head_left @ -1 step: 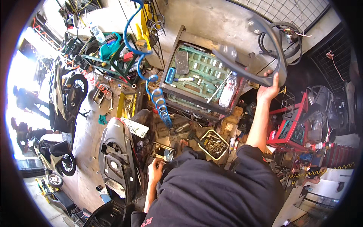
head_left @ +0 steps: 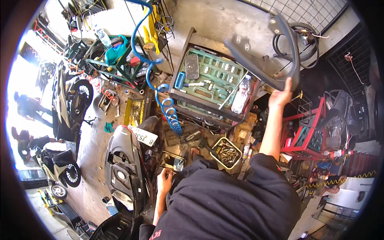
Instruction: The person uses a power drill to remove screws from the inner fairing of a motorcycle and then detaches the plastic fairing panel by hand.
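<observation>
Raised at the upper right, my right hand (head_left: 281, 99) grips a dark grey U-shaped motorcycle grab rail (head_left: 260, 73) by its curved end. The rail's two arms have bolt-hole plates and reach up and left over the corner of a tool cart; it is slightly blurred. Low in front of me, my left hand (head_left: 164, 181) is closed with its fingertips together, and whatever is between them is too small to tell. It is beside the dark motorcycle tail (head_left: 121, 172) and just below a metal bracket-like part (head_left: 173, 160).
A tool cart (head_left: 191, 100) carries a green socket tray (head_left: 216, 66), a phone (head_left: 192, 66) and a plastic bottle (head_left: 241, 96). A bin of bolts (head_left: 227, 153) stands below it. A blue coiled hose (head_left: 168, 108) hangs ahead. A red rack (head_left: 306, 136) is at the right, parked motorcycles (head_left: 66, 168) left.
My right hand has shifted slightly left and down, and the grab rail has turned a little in it. My left hand has hardly moved.
</observation>
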A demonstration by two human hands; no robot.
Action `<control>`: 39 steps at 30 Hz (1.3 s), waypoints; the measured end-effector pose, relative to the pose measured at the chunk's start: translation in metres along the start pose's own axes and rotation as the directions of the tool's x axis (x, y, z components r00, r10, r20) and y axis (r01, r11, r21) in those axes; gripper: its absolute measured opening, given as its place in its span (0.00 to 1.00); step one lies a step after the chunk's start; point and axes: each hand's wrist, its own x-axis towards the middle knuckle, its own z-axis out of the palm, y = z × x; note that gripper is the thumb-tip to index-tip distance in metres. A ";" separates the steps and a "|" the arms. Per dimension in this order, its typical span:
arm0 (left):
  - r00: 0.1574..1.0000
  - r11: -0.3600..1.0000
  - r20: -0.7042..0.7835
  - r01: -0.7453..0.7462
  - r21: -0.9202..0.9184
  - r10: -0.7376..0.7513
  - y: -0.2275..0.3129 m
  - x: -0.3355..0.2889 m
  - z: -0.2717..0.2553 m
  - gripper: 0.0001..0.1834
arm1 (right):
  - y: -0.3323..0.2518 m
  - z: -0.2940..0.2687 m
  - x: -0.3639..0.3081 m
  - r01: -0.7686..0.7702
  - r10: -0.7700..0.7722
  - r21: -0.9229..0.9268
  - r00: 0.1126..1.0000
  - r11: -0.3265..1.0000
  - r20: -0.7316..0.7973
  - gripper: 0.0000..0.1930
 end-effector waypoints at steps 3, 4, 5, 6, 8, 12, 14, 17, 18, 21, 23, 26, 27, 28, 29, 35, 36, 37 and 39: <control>0.998 0.998 -0.037 -0.040 0.043 0.041 -0.007 0.000 0.003 0.09 | 0.050 -0.028 -0.019 -0.498 0.491 0.312 0.865 0.809 0.106 0.26; 0.999 0.999 -0.030 -0.017 0.044 0.018 -0.007 0.000 0.003 0.09 | 0.061 -0.021 -0.033 -0.454 0.432 0.335 0.890 0.825 0.142 0.24; 1.000 0.999 -0.019 0.006 0.041 -0.005 -0.007 0.000 0.003 0.09 | 0.067 -0.013 -0.047 -0.463 0.428 0.448 0.885 0.765 0.184 0.22; 1.000 0.999 0.001 0.027 0.045 -0.027 -0.007 0.000 0.002 0.09 | 0.088 -0.021 -0.047 -0.454 0.401 0.594 0.887 0.664 0.229 0.21; 0.997 0.998 -0.044 -0.059 0.037 0.061 -0.017 0.003 0.007 0.08 | 0.135 -0.040 -0.045 -0.393 0.393 0.689 0.904 0.609 0.168 0.20; 0.998 0.998 -0.062 0.002 0.057 0.001 -0.014 -0.008 0.001 0.07 | 0.169 -0.034 -0.065 -0.370 0.391 0.618 0.914 0.693 0.108 0.22; 0.997 0.994 -0.023 0.078 0.072 -0.077 -0.008 -0.012 -0.002 0.08 | 0.181 -0.044 -0.060 -0.409 0.435 0.570 0.895 0.713 0.097 0.22; 0.998 0.998 -0.057 0.042 0.047 -0.040 -0.034 -0.014 0.002 0.07 | 0.199 -0.037 -0.045 -0.461 0.443 0.475 0.883 0.750 0.157 0.22; 0.998 0.998 -0.051 0.038 0.047 -0.035 -0.034 -0.013 0.003 0.07 | 0.207 -0.036 -0.038 -0.458 0.447 0.451 0.884 0.766 0.138 0.22; 0.998 0.996 -0.049 0.053 0.070 -0.050 -0.033 -0.011 0.001 0.07 | 0.229 -0.026 -0.026 -0.454 0.440 0.369 0.889 0.811 0.127 0.25; 0.994 0.988 -0.053 0.102 0.117 -0.096 -0.036 -0.014 -0.002 0.07 | 0.243 -0.024 -0.021 -0.492 0.482 0.385 0.867 0.781 0.130 0.26; 0.995 0.996 -0.083 0.068 0.057 -0.063 -0.037 -0.015 0.001 0.07 | 0.270 -0.035 0.000 -0.514 0.524 0.412 0.846 0.752 0.100 0.27; 0.994 0.996 -0.088 0.073 0.057 -0.068 -0.040 -0.017 0.002 0.07 | 0.277 -0.034 0.002 -0.525 0.542 0.432 0.835 0.734 0.095 0.27; 0.994 0.996 -0.092 0.070 0.054 -0.064 -0.043 -0.016 0.004 0.07 | 0.283 -0.037 0.009 -0.530 0.553 0.453 0.828 0.717 0.093 0.27; 0.994 0.997 -0.095 0.065 0.051 -0.060 -0.046 -0.015 0.005 0.07 | 0.287 -0.044 0.014 -0.532 0.546 0.460 0.830 0.711 0.115 0.23; 0.983 0.992 -0.140 0.122 0.014 -0.119 -0.058 -0.023 0.008 0.08 | 0.299 -0.045 0.004 -0.587 0.631 0.378 0.776 0.716 0.009 0.26; 0.981 0.990 -0.135 0.140 -0.002 -0.139 -0.044 -0.024 0.006 0.08 | 0.298 -0.043 0.000 -0.595 0.635 0.322 0.772 0.736 -0.026 0.28; 0.979 0.986 -0.126 0.163 0.021 -0.160 -0.041 -0.024 0.004 0.09 | 0.297 -0.043 -0.004 -0.645 0.672 0.210 0.735 0.735 -0.093 0.28; 0.979 0.984 -0.108 0.176 0.036 -0.171 -0.037 -0.023 0.004 0.10 | 0.300 -0.050 0.002 -0.699 0.706 0.099 0.699 0.708 -0.115 0.29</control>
